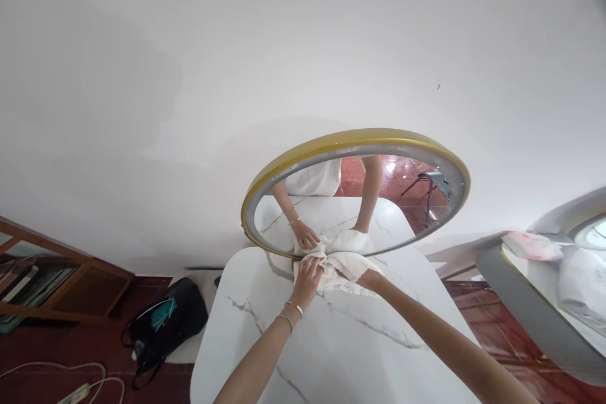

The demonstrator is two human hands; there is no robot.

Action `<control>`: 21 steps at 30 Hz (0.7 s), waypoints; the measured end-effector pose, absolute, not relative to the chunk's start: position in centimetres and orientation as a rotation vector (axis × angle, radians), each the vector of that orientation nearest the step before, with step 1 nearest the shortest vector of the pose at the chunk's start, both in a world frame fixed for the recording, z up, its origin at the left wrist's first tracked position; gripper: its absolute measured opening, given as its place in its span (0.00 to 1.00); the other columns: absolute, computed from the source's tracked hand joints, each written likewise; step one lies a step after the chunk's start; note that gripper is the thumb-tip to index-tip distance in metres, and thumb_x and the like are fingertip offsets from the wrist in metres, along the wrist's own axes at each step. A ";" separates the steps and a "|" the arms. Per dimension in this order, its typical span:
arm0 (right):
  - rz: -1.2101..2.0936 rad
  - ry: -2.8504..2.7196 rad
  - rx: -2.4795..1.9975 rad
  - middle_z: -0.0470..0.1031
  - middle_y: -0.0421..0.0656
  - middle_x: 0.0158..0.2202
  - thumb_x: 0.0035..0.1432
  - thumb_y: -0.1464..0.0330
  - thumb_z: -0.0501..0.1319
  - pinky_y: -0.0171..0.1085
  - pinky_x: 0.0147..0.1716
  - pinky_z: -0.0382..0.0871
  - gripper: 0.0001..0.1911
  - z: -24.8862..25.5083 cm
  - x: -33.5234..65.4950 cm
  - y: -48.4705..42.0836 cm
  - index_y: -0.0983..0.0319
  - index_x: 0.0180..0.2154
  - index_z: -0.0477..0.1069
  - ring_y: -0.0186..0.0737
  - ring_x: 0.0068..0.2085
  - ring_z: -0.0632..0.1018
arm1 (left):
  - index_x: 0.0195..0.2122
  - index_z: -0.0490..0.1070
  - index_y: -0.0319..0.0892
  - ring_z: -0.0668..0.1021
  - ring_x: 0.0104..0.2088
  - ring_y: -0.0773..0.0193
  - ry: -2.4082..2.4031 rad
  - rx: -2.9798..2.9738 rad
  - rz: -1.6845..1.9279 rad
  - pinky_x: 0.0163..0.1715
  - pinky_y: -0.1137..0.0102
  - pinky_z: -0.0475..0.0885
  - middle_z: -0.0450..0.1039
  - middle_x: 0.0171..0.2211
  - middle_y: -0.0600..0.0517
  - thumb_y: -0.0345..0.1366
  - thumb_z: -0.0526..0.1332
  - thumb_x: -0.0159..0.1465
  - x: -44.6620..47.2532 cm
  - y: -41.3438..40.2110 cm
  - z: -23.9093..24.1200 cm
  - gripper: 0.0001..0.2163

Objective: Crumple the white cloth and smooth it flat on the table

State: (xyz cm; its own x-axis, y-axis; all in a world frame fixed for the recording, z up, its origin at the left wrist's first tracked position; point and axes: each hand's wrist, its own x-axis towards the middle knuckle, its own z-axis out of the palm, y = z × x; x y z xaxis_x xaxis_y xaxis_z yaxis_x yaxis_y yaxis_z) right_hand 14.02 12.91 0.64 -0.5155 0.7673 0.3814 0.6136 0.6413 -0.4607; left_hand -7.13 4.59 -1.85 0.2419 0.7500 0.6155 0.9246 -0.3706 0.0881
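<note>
A crumpled white cloth [356, 262] lies at the foot of the round mirror [331, 144], against its lower rim. My left hand [308, 271] grips the cloth from the left, with bracelets around that wrist. From the right, my right hand [368, 279] reaches into the folds; its fingers are partly hidden by the fabric bunched around them. The mirror has a gold rim and stands on the white marbled table [379, 360]. Both arms and the cloth are reflected in its glass.
A second grey-sided table [534, 306] at right carries a pink-and-white packet [537, 245], a white bundle [584, 284] and another mirror [597, 233]. On the left are a black bag [177, 322], a wooden shelf [89, 284] and a power strip [76, 394] with its cable. A white wall rises behind.
</note>
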 end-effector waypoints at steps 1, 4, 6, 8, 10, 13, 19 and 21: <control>0.375 -2.335 -1.048 0.76 0.39 0.40 0.61 0.61 0.57 0.38 0.39 0.74 0.09 0.5 14.7 12.8 0.55 0.36 0.74 0.35 0.38 0.77 | 0.37 0.71 0.42 0.72 0.52 0.57 -1.552 -2.242 -0.848 0.49 0.59 0.69 0.72 0.50 0.46 0.28 0.54 0.64 -6.6 4.6 -1.6 0.07; 0.380 -2.397 -1.008 0.77 0.37 0.39 0.60 0.61 0.56 0.39 0.39 0.74 0.09 0.2 16.2 12.1 0.52 0.33 0.75 0.39 0.39 0.77 | 0.36 0.71 0.43 0.70 0.54 0.56 -1.596 -2.289 -0.901 0.51 0.57 0.67 0.70 0.52 0.47 0.29 0.53 0.64 -5.9 4.1 -0.7 0.07; 0.345 -2.388 -1.013 0.76 0.41 0.43 0.61 0.63 0.53 0.43 0.41 0.73 0.12 -0.1 17.0 11.1 0.53 0.38 0.75 0.42 0.43 0.77 | 0.37 0.71 0.44 0.68 0.56 0.54 -1.692 -2.281 -1.015 0.53 0.55 0.65 0.67 0.54 0.47 0.31 0.52 0.64 -5.8 3.3 -0.2 0.08; 0.254 -2.287 -1.060 0.75 0.46 0.46 0.63 0.66 0.50 0.47 0.44 0.71 0.14 -0.6 17.7 9.8 0.55 0.43 0.72 0.45 0.47 0.75 | 0.40 0.71 0.44 0.66 0.57 0.53 -1.818 -2.173 -1.195 0.54 0.53 0.65 0.65 0.55 0.45 0.33 0.51 0.65 -5.8 2.6 -0.1 0.09; 0.114 -2.036 -1.206 0.72 0.51 0.47 0.62 0.66 0.51 0.51 0.48 0.68 0.13 -1.2 18.4 8.7 0.58 0.46 0.69 0.49 0.51 0.71 | 0.46 0.69 0.43 0.66 0.57 0.53 -1.933 -2.004 -1.386 0.53 0.55 0.67 0.64 0.54 0.42 0.34 0.52 0.66 -5.6 2.3 -0.2 0.10; 0.024 -1.509 -1.493 0.65 0.58 0.50 0.55 0.57 0.59 0.55 0.49 0.65 0.24 -2.1 19.1 8.1 0.64 0.49 0.63 0.57 0.54 0.66 | 0.51 0.65 0.41 0.70 0.53 0.54 -2.036 -1.771 -1.668 0.48 0.58 0.71 0.65 0.50 0.40 0.41 0.57 0.64 -5.1 2.7 -0.6 0.15; 0.688 -1.153 -1.711 0.73 0.48 0.39 0.39 0.56 0.61 0.48 0.42 0.67 0.30 -2.1 19.1 9.3 0.62 0.45 0.65 0.51 0.41 0.73 | 0.47 0.67 0.39 0.78 0.40 0.54 -2.441 -1.553 -2.003 0.37 0.63 0.73 0.74 0.39 0.43 0.55 0.61 0.55 -5.0 3.8 -0.2 0.27; 0.810 -1.197 -1.660 0.75 0.44 0.34 0.39 0.58 0.58 0.45 0.40 0.67 0.22 -1.5 19.1 9.0 0.61 0.38 0.69 0.48 0.37 0.74 | 0.41 0.71 0.39 0.78 0.36 0.54 -2.545 -1.659 -1.965 0.35 0.64 0.73 0.75 0.35 0.45 0.58 0.60 0.54 -5.4 3.3 0.4 0.26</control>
State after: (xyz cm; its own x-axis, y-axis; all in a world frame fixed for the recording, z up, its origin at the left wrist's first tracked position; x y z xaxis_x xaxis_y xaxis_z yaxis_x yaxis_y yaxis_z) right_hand 19.15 9.04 -1.49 0.3143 0.9493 -0.0019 0.3544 -0.1193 -0.9274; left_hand -5.36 3.32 0.42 -0.4917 0.8581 0.1477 0.3603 0.0461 0.9317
